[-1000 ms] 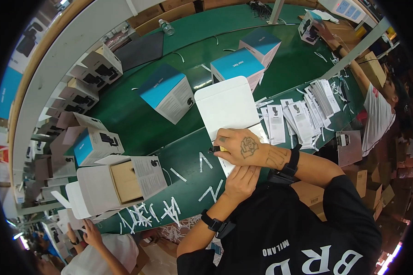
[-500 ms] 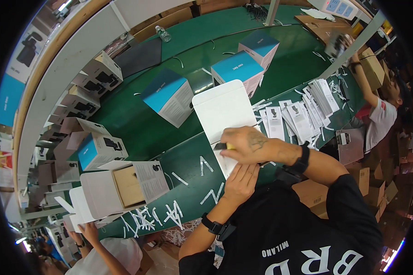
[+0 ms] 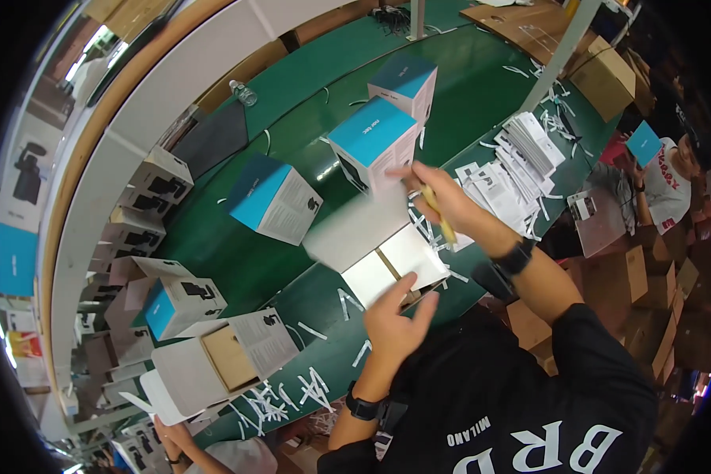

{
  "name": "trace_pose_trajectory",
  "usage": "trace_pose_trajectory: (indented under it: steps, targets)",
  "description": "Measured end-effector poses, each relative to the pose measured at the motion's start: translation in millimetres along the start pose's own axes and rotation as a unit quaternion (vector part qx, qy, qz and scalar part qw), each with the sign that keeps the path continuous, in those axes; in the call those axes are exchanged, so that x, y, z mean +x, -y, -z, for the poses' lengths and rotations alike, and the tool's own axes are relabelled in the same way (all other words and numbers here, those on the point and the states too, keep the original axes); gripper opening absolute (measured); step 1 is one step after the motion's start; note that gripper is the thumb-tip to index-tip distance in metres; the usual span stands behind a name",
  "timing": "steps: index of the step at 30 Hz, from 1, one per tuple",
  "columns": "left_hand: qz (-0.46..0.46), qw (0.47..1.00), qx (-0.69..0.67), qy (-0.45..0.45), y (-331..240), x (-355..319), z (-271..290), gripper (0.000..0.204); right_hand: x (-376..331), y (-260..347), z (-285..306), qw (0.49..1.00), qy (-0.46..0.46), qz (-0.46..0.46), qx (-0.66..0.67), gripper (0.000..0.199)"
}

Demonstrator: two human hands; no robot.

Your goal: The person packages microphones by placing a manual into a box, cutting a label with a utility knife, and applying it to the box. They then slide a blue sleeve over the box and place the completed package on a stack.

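In front of me lies a white carton [image 3: 415, 254] with its two inner flaps parted by a narrow gap that shows brown inside. Its lid [image 3: 355, 229] stands raised at the far side, smeared by motion. My right hand [image 3: 444, 199] is above the carton's far right corner, some fingers stretched out and a yellow box cutter [image 3: 428, 207] held against the palm; the cutter's blade cannot be made out. At the carton's near edge, my left hand [image 3: 396, 320] is open, thumb and fingers apart, holding nothing.
Closed blue-topped boxes [image 3: 371, 130] stand beyond on the green table [image 3: 308, 170]. Leaflet stacks [image 3: 521, 158] and paper strips lie right. An open box [image 3: 229, 355] sits left, near a co-worker's hand [image 3: 178, 438]. Another person [image 3: 671, 186] holds something blue at right. A metal post [image 3: 557, 59] rises behind.
My right hand has risen from the carton with the box cutter, and the lid has swung up, uncovering the inner flaps. My left hand has opened. The view has shifted somewhat.
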State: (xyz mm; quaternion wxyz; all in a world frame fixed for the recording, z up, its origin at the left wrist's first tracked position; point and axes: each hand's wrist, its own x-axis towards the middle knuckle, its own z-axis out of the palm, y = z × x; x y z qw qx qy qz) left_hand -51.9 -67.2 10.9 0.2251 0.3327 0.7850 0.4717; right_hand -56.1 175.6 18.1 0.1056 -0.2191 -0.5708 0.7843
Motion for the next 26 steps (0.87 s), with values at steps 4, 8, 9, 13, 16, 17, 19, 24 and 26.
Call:
trace_pose_trajectory:
  steps: [4, 8, 9, 13, 16, 17, 19, 24, 26]
  targets:
    - [0.035, 0.835, -0.548, 0.033, 47.3, 15.8, 10.5, 0.051, -62.8, -2.0, 15.4, 0.933, 0.134, 0.182, -0.281, 0.047]
    - [0.085, 0.889, -0.438, 0.103, 34.8, 20.9, 1.7, 0.061, -101.0, 30.9, 14.5, 0.82, 0.137, 0.267, -0.487, 0.046]
    - [0.084, 0.888, -0.439, 0.111, 30.5, 19.4, 0.1, 0.061, -108.1, 38.4, 13.9, 0.813, 0.141, 0.232, -0.515, 0.046]
    - [0.005, 0.83, -0.545, 0.116, 13.1, 7.3, -5.8, 0.057, -121.2, 48.7, 3.3, 0.781, 0.162, 0.216, -0.563, 0.041]
    - [0.18, 0.828, -0.518, 0.12, 2.9, 12.2, 0.9, 0.049, -132.2, 46.1, 0.5, 0.779, 0.146, 0.21, -0.572, 0.039]
    - [0.18, 0.828, -0.518, 0.121, 2.6, 11.0, 1.1, 0.049, -134.2, 45.1, 0.2, 0.778, 0.139, 0.207, -0.576, 0.038]
    - [0.127, 0.843, -0.504, 0.138, 1.1, 8.8, -1.6, 0.048, -134.9, 43.7, 2.0, 0.784, 0.137, 0.212, -0.567, 0.037]
    - [0.054, 0.846, -0.508, 0.155, 3.4, 7.5, -3.7, 0.051, -136.8, 44.8, 4.7, 0.796, 0.126, 0.218, -0.551, 0.036]
    - [0.052, 0.846, -0.513, 0.138, 5.5, 5.6, -7.6, 0.05, -136.4, 45.7, 3.1, 0.797, 0.123, 0.216, -0.551, 0.036]
